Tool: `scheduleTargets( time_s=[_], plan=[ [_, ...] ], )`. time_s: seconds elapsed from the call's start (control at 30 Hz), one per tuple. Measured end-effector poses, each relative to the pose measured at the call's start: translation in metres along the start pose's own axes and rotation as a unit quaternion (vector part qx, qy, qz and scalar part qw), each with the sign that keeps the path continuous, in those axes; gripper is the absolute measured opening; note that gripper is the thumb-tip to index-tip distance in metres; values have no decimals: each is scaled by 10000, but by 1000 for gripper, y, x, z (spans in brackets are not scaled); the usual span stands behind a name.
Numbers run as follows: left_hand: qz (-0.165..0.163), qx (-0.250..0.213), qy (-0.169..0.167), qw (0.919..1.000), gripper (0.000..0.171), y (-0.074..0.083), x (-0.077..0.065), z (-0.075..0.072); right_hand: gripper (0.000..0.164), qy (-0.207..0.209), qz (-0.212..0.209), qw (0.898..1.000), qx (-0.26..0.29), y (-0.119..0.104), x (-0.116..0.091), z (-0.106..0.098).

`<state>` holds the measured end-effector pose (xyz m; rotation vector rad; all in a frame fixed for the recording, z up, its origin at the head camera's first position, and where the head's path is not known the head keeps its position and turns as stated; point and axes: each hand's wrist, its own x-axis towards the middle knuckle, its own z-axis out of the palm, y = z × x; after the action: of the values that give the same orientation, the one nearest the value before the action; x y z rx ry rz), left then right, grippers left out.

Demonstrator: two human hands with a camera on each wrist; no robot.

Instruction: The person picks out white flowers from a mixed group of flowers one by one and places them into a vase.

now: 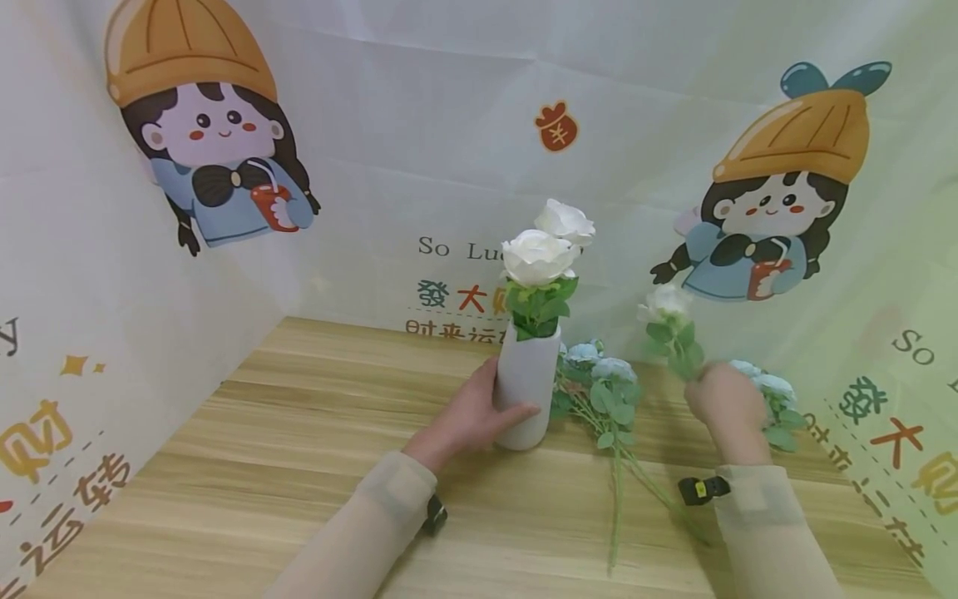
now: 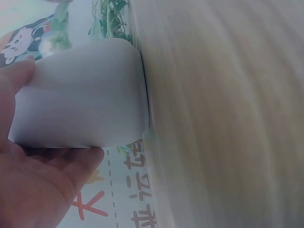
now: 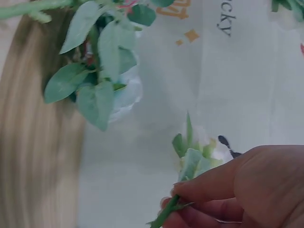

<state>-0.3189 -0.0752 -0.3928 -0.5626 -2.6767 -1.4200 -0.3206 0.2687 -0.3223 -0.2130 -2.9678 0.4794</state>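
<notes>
A tall white vase (image 1: 526,391) stands upright on the wooden table, with two white roses (image 1: 540,256) and green leaves showing above its mouth. My left hand (image 1: 475,408) grips the vase around its lower half; the left wrist view has the thumb on one side of the vase (image 2: 85,95) and the fingers on the other. To the right, my right hand (image 1: 726,408) pinches the green stem (image 3: 166,213) of another white rose (image 1: 668,304) between thumb and fingers. That rose is held above the table, head up, apart from the vase.
Pale blue flowers (image 1: 614,372) with long green stems lie on the table (image 1: 299,466) between vase and right hand. More blue flowers (image 1: 774,389) lie beyond the right hand. A printed cloth (image 1: 419,150) with cartoon figures hangs behind the table and along both sides.
</notes>
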Motion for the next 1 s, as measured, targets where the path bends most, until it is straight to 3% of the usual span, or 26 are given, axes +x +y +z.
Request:
scheduleTargets(
  time_s=[0.17, 0.37, 0.7, 1.0],
  plan=[
    [0, -1, -9, 10000, 88, 1, -1, 0, 30, 732, -304, 9967, 170, -8, -7, -6],
    [-33, -28, -35, 10000, 87, 2, -2, -1, 32, 1615, -808, 9820, 561, -20, -17, -11],
    [-18, -83, -46, 10000, 87, 1, -3, -1, 34, 1680, -915, 9762, 1022, -35, -29, -21],
    [-15, -50, -20, 10000, 87, 2, -3, -1, 35, 2077, -1082, 9599, 1541, -47, -39, -27]
  ],
)
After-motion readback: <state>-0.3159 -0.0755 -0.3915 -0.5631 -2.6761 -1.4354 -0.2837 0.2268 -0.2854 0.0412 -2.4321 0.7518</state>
